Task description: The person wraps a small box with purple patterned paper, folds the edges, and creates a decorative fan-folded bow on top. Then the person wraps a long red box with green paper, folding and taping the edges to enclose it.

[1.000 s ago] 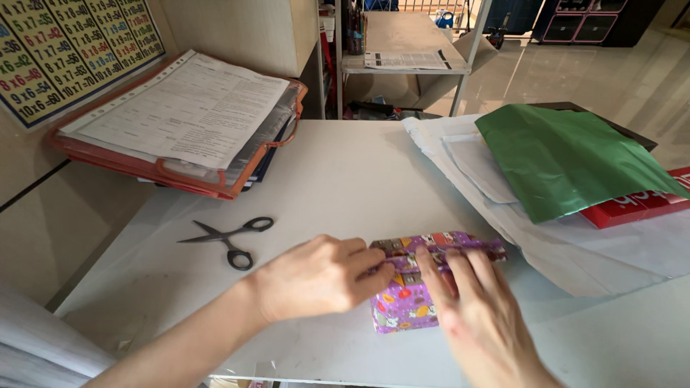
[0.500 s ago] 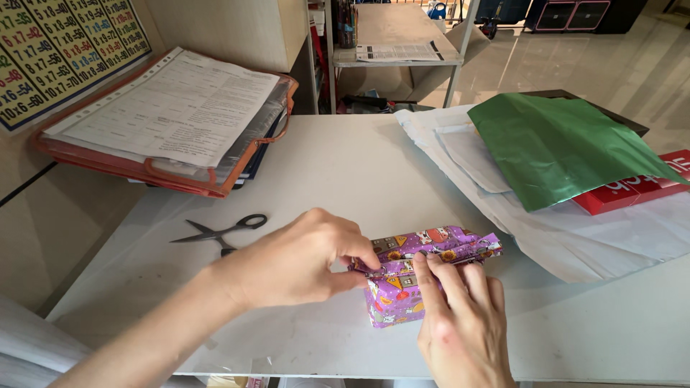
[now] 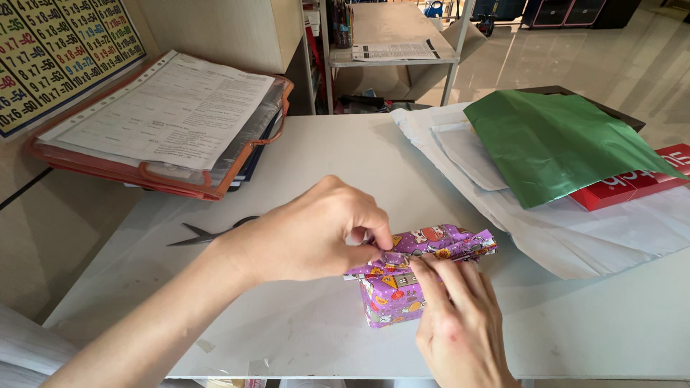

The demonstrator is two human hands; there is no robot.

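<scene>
A pale grey tabletop (image 3: 338,165) stretches out in front of me, with a shiny tiled floor beyond it. Nearest to me, my right hand (image 3: 460,327) rests flat against the near side of a small box wrapped in purple patterned gift paper (image 3: 392,294), its fingers pressed together and laid over the top edge of the box. My left hand (image 3: 309,233) comes in from the left and pinches a loose flap of the purple wrapping paper (image 3: 445,243) between thumb and fingertips, right at the top of the box; the flap runs off to the right, creased and slightly raised. The box sits on the tabletop close to the near edge, roughly in the middle. Just behind my left wrist lie black-handled scissors (image 3: 205,233), partly hidden by the hand. Farther left, an orange folder stuffed with printed sheets in clear sleeves (image 3: 162,122) leans against a wooden cabinet, next to a chart of coloured figures (image 3: 50,50) on the wall. To the right, a crumpled green foil sheet (image 3: 553,144) lies on white tissue paper (image 3: 575,237), overlapping a flat red box (image 3: 636,183). Beyond the tabletop stands a white metal shelf (image 3: 392,54) bearing a printed paper.
</scene>
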